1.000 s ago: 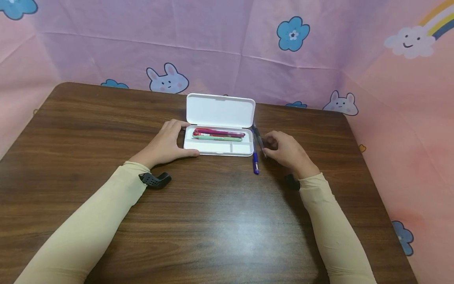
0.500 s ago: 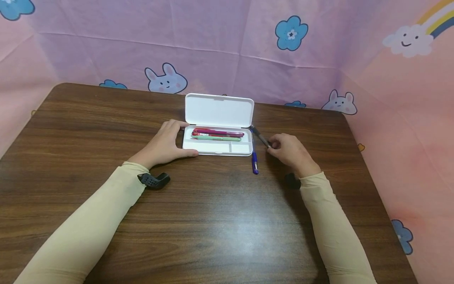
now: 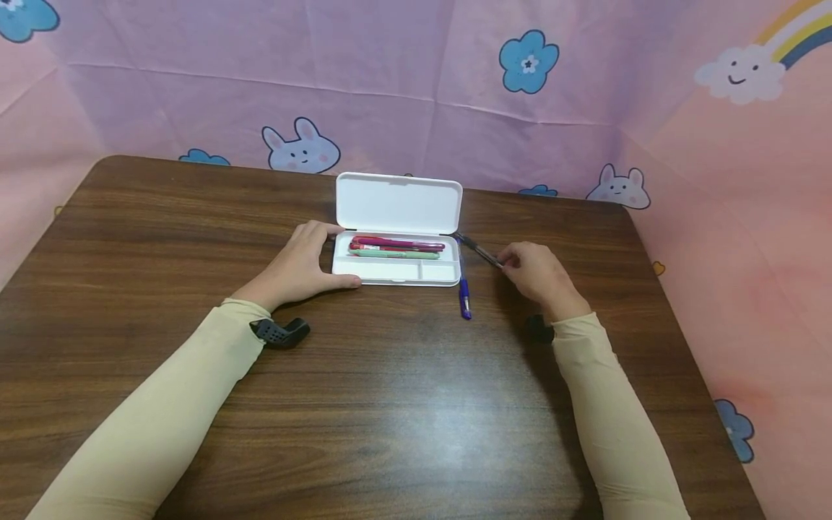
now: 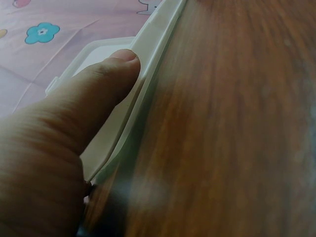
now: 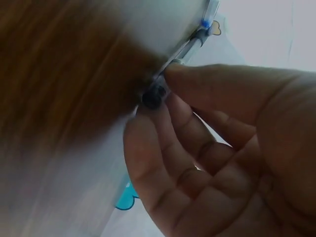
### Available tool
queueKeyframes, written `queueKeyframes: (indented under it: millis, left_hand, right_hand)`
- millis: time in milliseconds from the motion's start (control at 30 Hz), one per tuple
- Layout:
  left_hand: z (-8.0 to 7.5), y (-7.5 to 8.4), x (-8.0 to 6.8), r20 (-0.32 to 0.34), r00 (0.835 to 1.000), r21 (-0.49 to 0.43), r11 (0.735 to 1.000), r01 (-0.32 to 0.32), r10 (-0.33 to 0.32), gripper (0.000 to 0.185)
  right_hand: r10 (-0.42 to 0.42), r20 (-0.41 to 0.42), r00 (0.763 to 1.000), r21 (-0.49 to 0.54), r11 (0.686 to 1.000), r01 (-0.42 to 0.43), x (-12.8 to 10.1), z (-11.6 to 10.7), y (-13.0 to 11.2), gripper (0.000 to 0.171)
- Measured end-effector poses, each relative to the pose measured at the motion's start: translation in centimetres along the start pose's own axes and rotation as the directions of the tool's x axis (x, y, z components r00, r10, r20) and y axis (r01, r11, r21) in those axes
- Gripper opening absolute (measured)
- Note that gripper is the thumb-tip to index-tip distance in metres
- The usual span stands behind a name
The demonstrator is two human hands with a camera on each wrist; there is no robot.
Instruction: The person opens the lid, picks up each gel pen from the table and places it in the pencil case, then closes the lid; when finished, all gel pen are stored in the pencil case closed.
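A white pencil case [image 3: 390,270] lies on the table with its lid [image 3: 399,204] up. My left hand [image 3: 295,263] grips its left end, thumb along the front edge and fingers at the back corner. In the left wrist view the thumb [image 4: 101,86] presses on the case's rim. Inside the back compartment are a magenta pen [image 3: 399,243], a light green pen [image 3: 396,254] and red ones partly covered. To the right, my right hand [image 3: 538,273] pinches a clear pen with dark parts [image 3: 479,250] by its near end; its dark tip [image 5: 154,96] shows between thumb and fingers.
A blue pen [image 3: 464,300] lies by the case's right side, pointing toward the front. The brown wood-grain table [image 3: 364,404] stretches forward of the case. A printed pink and purple cloth [image 3: 390,87] hangs behind and along the right side.
The right hand has shifted slightly right and turned the clear pen's near end away from the blue pen, so it slants more. The left hand stays on the case.
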State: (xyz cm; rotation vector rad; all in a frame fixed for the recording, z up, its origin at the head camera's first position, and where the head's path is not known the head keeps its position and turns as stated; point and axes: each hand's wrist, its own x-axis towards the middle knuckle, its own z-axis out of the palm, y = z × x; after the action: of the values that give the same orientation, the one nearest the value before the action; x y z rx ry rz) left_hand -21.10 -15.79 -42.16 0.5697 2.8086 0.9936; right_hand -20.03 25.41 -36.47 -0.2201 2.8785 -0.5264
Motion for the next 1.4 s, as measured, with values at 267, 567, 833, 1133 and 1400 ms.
queueKeyframes:
  millis: [267, 567, 833, 1133, 1400]
  left_hand:
    - [0.0, 0.0, 0.0, 0.001, 1.0, 0.0, 1.0, 0.0, 0.0, 0.107]
    - [-0.1, 0.1, -0.2, 0.006, 1.0, 0.001, 1.0, 0.002, -0.002, 0.107]
    - [0.0, 0.0, -0.1, 0.004, 1.0, 0.003, 1.0, 0.004, -0.004, 0.107]
    - [0.0, 0.1, -0.1, 0.013, 1.0, -0.012, 1.0, 0.003, -0.002, 0.106]
    - [0.0, -0.1, -0.1, 0.006, 1.0, -0.001, 1.0, 0.007, -0.007, 0.108]
  right_hand:
    - [-0.02, -0.091, 0.996, -0.036, 0.999, 0.017, -0.5, -1.1, 1.3, 0.02]
    - [-0.071, -0.291, 0.954, 0.008, 0.997, 0.076, -1.7, -3.0, 1.2, 0.019]
    - [-0.212, -0.347, 0.913, 0.0, 0.974, 0.226, -1.7, -2.9, -1.8, 0.018]
    - [-0.319, -0.341, 0.884, -0.045, 0.945, 0.324, -0.3, -1.2, -4.9, 0.015]
    - [-0.378, -0.191, 0.906, -0.121, 0.925, 0.361, 1.6, 0.4, -7.9, 0.015]
